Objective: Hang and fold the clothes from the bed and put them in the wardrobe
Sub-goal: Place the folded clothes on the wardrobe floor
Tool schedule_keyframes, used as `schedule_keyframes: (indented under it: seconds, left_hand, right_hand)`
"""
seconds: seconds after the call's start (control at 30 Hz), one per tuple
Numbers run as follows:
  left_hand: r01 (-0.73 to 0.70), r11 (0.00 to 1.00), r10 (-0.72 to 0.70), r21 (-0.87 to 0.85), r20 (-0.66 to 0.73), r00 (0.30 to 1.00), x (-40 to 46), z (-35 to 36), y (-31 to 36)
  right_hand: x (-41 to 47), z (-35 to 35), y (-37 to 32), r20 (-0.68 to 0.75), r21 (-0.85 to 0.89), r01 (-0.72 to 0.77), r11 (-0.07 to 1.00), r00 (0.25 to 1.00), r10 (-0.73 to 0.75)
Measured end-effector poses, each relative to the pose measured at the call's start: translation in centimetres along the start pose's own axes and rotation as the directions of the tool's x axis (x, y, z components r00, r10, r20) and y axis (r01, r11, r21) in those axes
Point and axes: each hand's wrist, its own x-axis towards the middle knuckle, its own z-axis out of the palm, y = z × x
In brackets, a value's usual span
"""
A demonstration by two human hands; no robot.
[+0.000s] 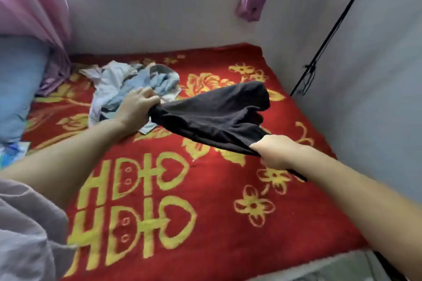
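Nearest the camera, the right hand (275, 150) has its fingers curled tight round one bunched edge of the black garment (214, 114), with a thin dark strip trailing out below the fist. The cloth stretches in the air above the red blanket (205, 223) to the left hand (137, 107), which grips the opposite edge the same way. The far part of the garment balloons loose; if both hands hold only a bunched corner, it may go down twisted and fold crooked, or slip from one fist as it is shaken out. What kind of garment it is I cannot tell, since its shape is folded on itself.

Just behind the left hand lies the pile of pale clothes (134, 84), touching or nearly touching the wrist; a swing of the black cloth could drag it about. How many pieces it holds is unclear. A blue pillow (20, 80) sits at the left edge, partly cut off. The wardrobe and any hangers are out of sight
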Motion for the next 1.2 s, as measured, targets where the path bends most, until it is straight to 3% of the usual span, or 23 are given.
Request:
schedule_keyframes:
  seconds: [0.1, 0.17, 0.23, 0.3, 0.4, 0.47, 0.53, 0.63, 0.73, 0.8, 0.9, 0.97, 1.03, 1.07, 1.13, 1.2]
  left_hand:
    - [0.117, 0.990, -0.133, 0.077, 0.238, 0.962, -12.1, 8.2, -2.6]
    - [0.260, 0.955, -0.296, 0.141, 0.444, 0.846, -21.0, 13.0, -3.3]
    - [0.283, 0.940, -0.338, 0.188, 0.610, 0.717, -28.1, 16.7, -3.2]
    - [0.240, 0.957, -0.284, 0.163, 0.693, 0.662, -31.6, 19.8, -1.9]
    - [0.150, 0.988, -0.134, 0.033, 0.660, 0.739, -31.4, 23.7, 2.1]
    - [0.131, 0.987, -0.043, -0.091, 0.638, 0.769, -29.5, 26.0, 5.4]
    - [0.125, 0.972, 0.027, -0.200, 0.621, 0.783, -27.8, 28.4, 8.6]
    - [0.133, 0.950, 0.071, -0.283, 0.611, 0.789, -26.5, 32.0, 12.3]
    - [0.183, 0.958, 0.022, -0.220, 0.695, 0.719, -26.6, 35.1, 15.1]
    - [0.259, 0.952, -0.064, -0.161, 0.726, 0.685, -26.7, 36.4, 16.6]
    - [0.391, 0.919, -0.248, -0.045, 0.706, 0.663, -25.6, 37.3, 18.2]
    - [0.462, 0.887, -0.334, 0.008, 0.702, 0.629, -24.2, 37.6, 18.8]
    - [0.516, 0.856, -0.384, 0.027, 0.701, 0.601, -22.8, 37.9, 19.3]
    - [0.552, 0.834, -0.409, 0.021, 0.695, 0.591, -22.2, 37.9, 19.6]
    - [0.657, 0.753, -0.470, -0.042, 0.664, 0.581, -20.9, 37.9, 20.2]
    - [0.749, 0.648, -0.531, -0.140, 0.622, 0.576, -19.3, 38.0, 20.5]
  right_hand:
    - [2.7, 12.1, -10.8, 0.312, 0.146, 0.123, 0.982, 0.936, -0.163]
    - [3.2, 19.3, -16.6, 0.529, 0.324, 0.137, 0.936, 0.794, -0.299]
    - [3.4, 24.5, -19.7, 0.597, 0.424, 0.075, 0.903, 0.727, -0.341]
    - [3.8, 27.9, -20.2, 0.580, 0.485, -0.023, 0.874, 0.757, -0.302]
    - [4.8, 31.3, -18.3, 0.507, 0.550, -0.234, 0.801, 0.857, -0.098]
    - [6.1, 32.5, -16.5, 0.422, 0.641, -0.389, 0.662, 0.899, 0.120]
    - [8.3, 33.3, -14.7, 0.323, 0.749, -0.429, 0.505, 0.902, 0.288]
    - [12.9, 34.2, -12.9, 0.236, 0.831, -0.393, 0.394, 0.890, 0.389]
    - [17.2, 35.3, -12.4, 0.326, 0.858, -0.413, 0.306, 0.898, 0.297]
    - [18.4, 35.9, -12.5, 0.329, 0.842, -0.410, 0.351, 0.905, 0.268]
    - [18.9, 36.4, -11.9, 0.226, 0.837, -0.344, 0.426, 0.926, 0.303]
    - [19.1, 36.2, -11.3, 0.220, 0.896, -0.301, 0.326, 0.939, 0.263]
    - [19.4, 35.7, -10.8, 0.322, 0.929, -0.346, 0.130, 0.931, 0.171]
    - [19.6, 35.3, -10.5, 0.390, 0.913, -0.399, 0.091, 0.915, 0.103]
    - [19.9, 34.6, -10.1, 0.452, 0.885, -0.446, 0.131, 0.892, -0.018]
    - [20.3, 33.8, -9.6, 0.417, 0.905, -0.407, 0.127, 0.906, -0.068]
